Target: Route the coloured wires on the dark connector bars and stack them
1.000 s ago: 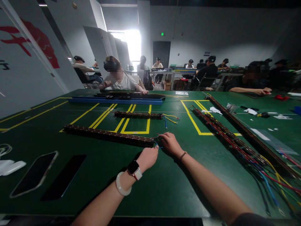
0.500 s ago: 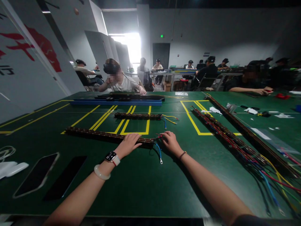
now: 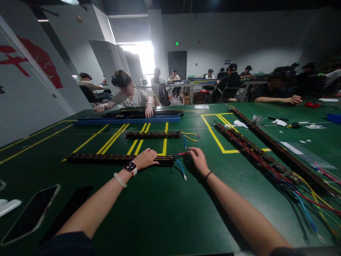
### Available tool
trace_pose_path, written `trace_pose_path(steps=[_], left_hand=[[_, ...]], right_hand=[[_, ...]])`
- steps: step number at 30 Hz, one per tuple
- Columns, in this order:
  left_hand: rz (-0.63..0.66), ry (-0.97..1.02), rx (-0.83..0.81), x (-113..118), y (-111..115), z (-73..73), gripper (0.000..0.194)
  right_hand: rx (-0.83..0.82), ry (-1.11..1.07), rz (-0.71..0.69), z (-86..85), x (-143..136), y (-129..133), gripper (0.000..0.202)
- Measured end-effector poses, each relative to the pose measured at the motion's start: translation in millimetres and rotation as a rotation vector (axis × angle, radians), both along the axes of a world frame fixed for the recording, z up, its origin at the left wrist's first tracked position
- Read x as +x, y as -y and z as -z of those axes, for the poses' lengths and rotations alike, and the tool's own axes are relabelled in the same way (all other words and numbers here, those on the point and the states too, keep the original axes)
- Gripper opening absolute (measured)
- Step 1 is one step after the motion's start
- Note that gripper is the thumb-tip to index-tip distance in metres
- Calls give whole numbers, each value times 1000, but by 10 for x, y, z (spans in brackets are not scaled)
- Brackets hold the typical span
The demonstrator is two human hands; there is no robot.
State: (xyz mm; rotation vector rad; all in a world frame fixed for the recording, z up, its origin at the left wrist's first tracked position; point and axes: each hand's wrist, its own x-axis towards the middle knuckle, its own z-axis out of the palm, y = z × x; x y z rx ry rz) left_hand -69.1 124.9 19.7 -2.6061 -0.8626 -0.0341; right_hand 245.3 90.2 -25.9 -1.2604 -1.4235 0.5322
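A long dark ribbed bar [image 3: 98,158] with copper-coloured lines lies crosswise before me on the green table [image 3: 160,213]. My left hand [image 3: 145,159] is closed over its top near the right end, the fingers curled across the far side. From that end come a red wire [image 3: 183,153] and a blue wire [image 3: 182,168] with a metal ring lug. My right hand [image 3: 198,160] pinches the tip of the red wire, drawn out nearly straight from the bar. The blue wire hangs loose between my hands. Beyond lies a shorter dark bar [image 3: 153,135] with yellow and blue wires.
Longer wired bars [image 3: 250,149] lie slantwise at the right, beside a clear plastic bag [image 3: 306,153]. A phone [image 3: 33,211] lies at the lower left. Across the table, a co-worker [image 3: 133,94] has both hands around a blue rail [image 3: 128,121]. Yellow tape marks the tabletop.
The red wire now stretches out straighter, and my right hand sits slightly farther from the bar's end. The bar lies more level in view. The co-worker opposite has reached out an arm.
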Motion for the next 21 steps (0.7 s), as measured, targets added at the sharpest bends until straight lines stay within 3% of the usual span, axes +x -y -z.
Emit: trace_pose_path(steps=[5,10,17,21], left_hand=[[-59,37,-7,185,-295,-45,53],[-95,37,15,497,-608,-80,48],[-48,40,33,1137,-900,-99,45],[-7,79,-22,1559,-965,-101,42]], right_hand=[[-89,-266,94,68,49,-113,32],[-113,-398,125,67,43,-126,31],[-23,-487,325,78,53,-132,21],[-32,-471,299,73,48,-120,20]])
